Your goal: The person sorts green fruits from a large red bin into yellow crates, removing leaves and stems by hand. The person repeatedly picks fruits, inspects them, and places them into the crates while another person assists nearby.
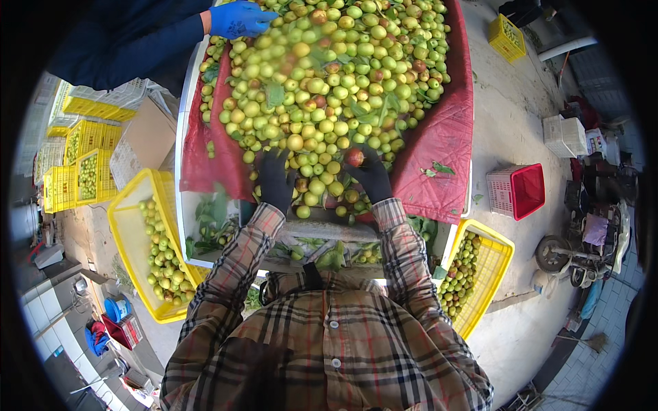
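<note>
A large heap of round green fruit, apparently jujubes (329,97), lies before me on a red quilted cloth (437,169), with loose leaves among it. My left hand (276,177), in a dark glove, rests at the near edge of the heap, back upward; its fingertips are hidden among the fruit. To its right, my dark-gloved right hand (374,177) has a reddish-brown fruit (354,156) between thumb and fingers. Several fruits lie between my hands, just beyond a grey padded edge (329,230). Leaves (331,257) have gathered below that edge, close to my body.
Another person's blue-gloved hand (241,20) reaches onto the heap at far left. Yellow crates holding fruit stand against the table at left (121,231) and right (493,277). A red-lined basket (529,191) and a motor vehicle (581,251) are farther right; stacked crates (92,174) stand left.
</note>
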A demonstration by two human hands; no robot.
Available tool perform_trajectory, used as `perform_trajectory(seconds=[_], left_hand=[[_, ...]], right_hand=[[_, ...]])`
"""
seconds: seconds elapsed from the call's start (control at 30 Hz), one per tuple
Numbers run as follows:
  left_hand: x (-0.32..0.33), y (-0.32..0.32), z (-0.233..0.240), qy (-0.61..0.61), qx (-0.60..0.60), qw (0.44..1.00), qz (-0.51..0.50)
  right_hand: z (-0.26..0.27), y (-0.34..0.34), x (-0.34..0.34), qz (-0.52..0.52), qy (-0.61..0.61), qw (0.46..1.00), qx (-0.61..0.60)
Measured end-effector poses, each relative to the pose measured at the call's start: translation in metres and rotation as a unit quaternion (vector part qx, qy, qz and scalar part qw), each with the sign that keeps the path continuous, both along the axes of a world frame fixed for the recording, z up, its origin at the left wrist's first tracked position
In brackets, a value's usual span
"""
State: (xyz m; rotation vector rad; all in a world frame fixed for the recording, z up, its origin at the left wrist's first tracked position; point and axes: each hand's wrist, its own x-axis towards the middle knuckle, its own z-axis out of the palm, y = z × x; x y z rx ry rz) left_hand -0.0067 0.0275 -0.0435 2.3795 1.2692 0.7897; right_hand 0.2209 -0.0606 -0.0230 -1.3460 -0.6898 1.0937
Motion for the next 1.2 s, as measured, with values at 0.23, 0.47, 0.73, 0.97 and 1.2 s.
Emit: perform_trajectory(seconds=[0.23, 0.47, 0.73, 0.97, 1.2], left_hand=[[0.036, 0.063, -0.013, 0.059, -0.105, 0.991, -0.053], [-0.002, 0.08, -0.011, -0.172, -0.376, 0.909, -0.056], [-0.005, 0.042, -0.011, -0.42, -0.683, 0.595, 0.065], [-0.005, 0.01, -0.021, -0.509, -0.67, 0.54, 0.021], [-0.022, 0.014, -0.026, -0.314, -0.468, 0.825, 0.055]], right_hand=[[0.052, -0.079, 0.006, -0.127, 0.081, 0.987, 0.06], [0.094, -0.338, 0.078, -0.309, -0.205, 0.909, -0.189], [0.071, -0.333, 0.079, -0.21, -0.391, 0.837, -0.319], [-0.025, -0.066, -0.062, 0.078, -0.662, 0.742, -0.072], [-0.031, -0.048, -0.065, 0.228, -0.391, 0.89, -0.052]])
